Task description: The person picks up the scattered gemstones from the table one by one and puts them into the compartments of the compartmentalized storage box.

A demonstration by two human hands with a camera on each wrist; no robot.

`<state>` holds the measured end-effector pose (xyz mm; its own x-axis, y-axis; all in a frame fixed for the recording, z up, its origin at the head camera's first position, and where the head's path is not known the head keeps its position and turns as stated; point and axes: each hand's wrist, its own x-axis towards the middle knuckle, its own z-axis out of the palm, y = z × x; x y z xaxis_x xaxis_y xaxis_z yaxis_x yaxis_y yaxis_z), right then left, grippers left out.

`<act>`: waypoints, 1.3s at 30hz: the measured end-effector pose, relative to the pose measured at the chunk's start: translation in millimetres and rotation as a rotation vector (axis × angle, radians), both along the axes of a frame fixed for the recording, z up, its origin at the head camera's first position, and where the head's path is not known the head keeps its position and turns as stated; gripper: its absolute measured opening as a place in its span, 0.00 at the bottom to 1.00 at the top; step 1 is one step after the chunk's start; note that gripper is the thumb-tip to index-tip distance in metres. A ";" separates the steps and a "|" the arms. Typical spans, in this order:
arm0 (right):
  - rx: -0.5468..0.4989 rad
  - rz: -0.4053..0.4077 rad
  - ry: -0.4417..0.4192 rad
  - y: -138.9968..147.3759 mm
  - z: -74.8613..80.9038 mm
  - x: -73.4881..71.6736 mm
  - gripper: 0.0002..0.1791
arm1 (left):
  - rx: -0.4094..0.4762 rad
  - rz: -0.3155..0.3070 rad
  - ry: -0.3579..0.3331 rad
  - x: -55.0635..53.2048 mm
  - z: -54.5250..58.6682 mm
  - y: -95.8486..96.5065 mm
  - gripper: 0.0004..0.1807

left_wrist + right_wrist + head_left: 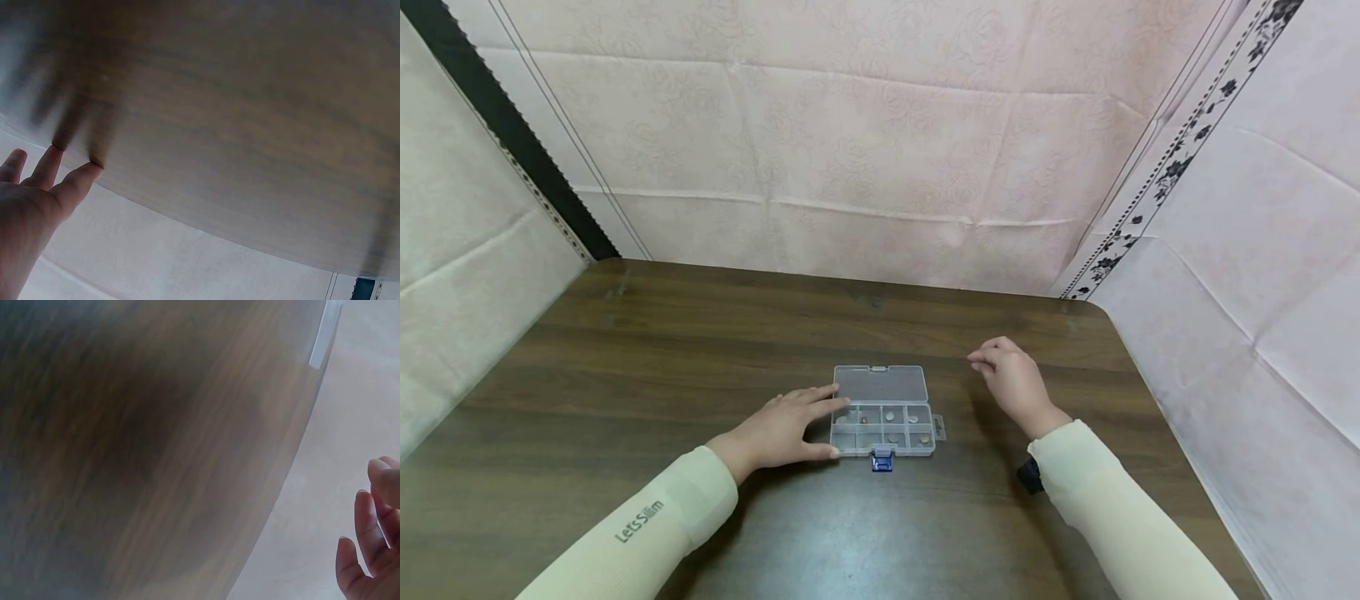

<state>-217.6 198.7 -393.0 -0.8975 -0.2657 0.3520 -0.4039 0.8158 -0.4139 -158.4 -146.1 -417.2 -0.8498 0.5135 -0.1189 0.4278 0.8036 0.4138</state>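
Observation:
A small clear plastic compartment box [882,428] lies on the table, its lid [881,384] swung back away from me. Small round pieces [890,415], too tiny to identify, sit in several compartments. A blue latch [882,460] sticks out at the front. My left hand [784,427] is spread at the box's left side, its index finger reaching over the edge and its thumb at the near corner. Right of the box, my right hand [1017,385] is raised above the table, thumb and index fingertips together. Whether something small is between them is hidden.
The brown wood-grain table [700,342] has rounded far corners. Pale patterned cloth [865,150] hangs behind it, with more cloth [1285,275] along the right and left sides. A clear hanging tab [939,427] juts from the box's right side.

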 end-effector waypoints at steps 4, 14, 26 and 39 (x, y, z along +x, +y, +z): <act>-0.009 0.019 -0.003 -7.0 1.3 4.3 0.07 | -0.004 0.000 -0.001 -0.1 0.1 0.1 0.40; -0.013 0.082 0.029 -25.7 -0.3 14.3 0.06 | -0.002 0.001 -0.007 0.0 0.8 0.2 0.41; -0.028 0.148 0.041 -53.4 0.2 29.9 0.06 | 0.004 0.000 -0.010 1.0 2.4 0.3 0.40; -0.024 0.225 -0.041 -81.3 1.3 44.6 0.08 | -0.003 0.013 -0.007 0.7 1.0 1.4 0.40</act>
<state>-173.1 117.3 -391.7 -0.8303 -0.4526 0.3252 -0.5568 0.6972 -0.4515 -157.7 -144.7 -416.1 -0.8556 0.5020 -0.1260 0.4145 0.8104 0.4141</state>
